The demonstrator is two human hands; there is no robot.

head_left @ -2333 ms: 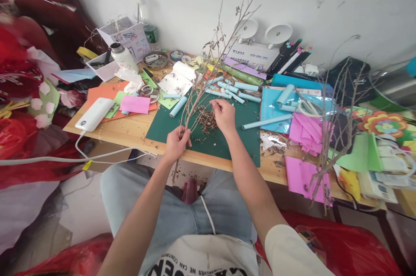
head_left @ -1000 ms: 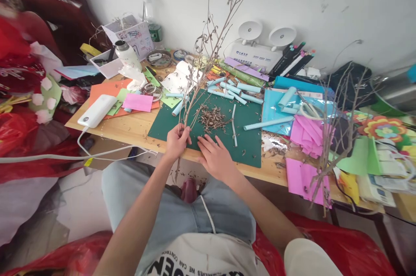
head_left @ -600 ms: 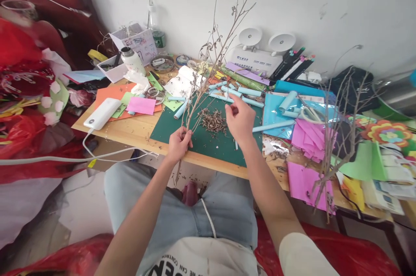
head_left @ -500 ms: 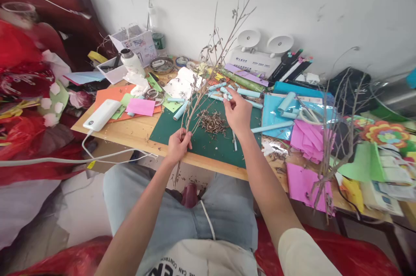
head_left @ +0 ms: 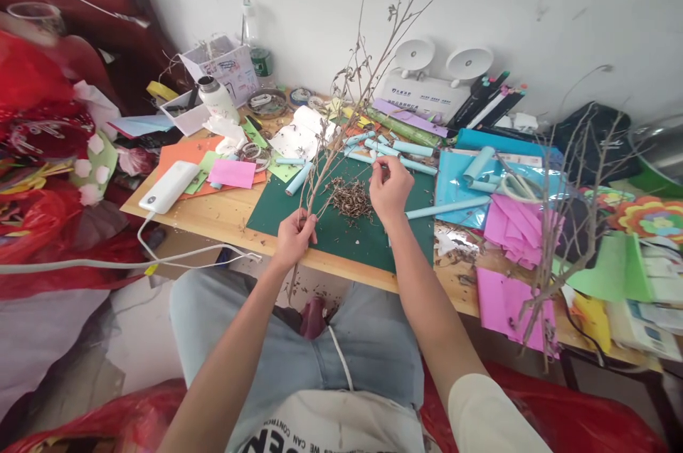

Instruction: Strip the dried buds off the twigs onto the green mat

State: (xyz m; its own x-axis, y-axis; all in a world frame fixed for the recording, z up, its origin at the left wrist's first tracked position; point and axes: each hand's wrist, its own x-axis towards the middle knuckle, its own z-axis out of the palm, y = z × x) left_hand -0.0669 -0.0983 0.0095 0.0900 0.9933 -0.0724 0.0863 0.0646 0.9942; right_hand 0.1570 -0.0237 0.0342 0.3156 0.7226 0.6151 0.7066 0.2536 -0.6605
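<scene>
A tall dry branch (head_left: 326,154) with thin twigs and a few shrivelled leaves leans up to the right. My left hand (head_left: 296,236) is wrapped round its lower stem at the table's front edge. Above the green mat (head_left: 346,247), my right hand (head_left: 390,186) is closed in a pinch beside the branch's twigs; what its fingertips hold is too small to make out. Between the hands a heap of dry brown leaf bits (head_left: 351,198) lies on the mat. Light blue paper tubes (head_left: 413,148) lie behind the heap.
A white power bank (head_left: 168,187) with a cable is on the left, near an open white bottle (head_left: 218,100). On the right are a blue packet (head_left: 453,190), scissors (head_left: 520,186), pink paper (head_left: 512,229) and more bare branches (head_left: 544,275). A white two-headed lamp (head_left: 427,94) stands by the wall.
My right hand has drawn its fingers together and dropped slightly; before, they were more spread over the tubes. My left hand keeps its hold on the branch. The view has shifted a little.
</scene>
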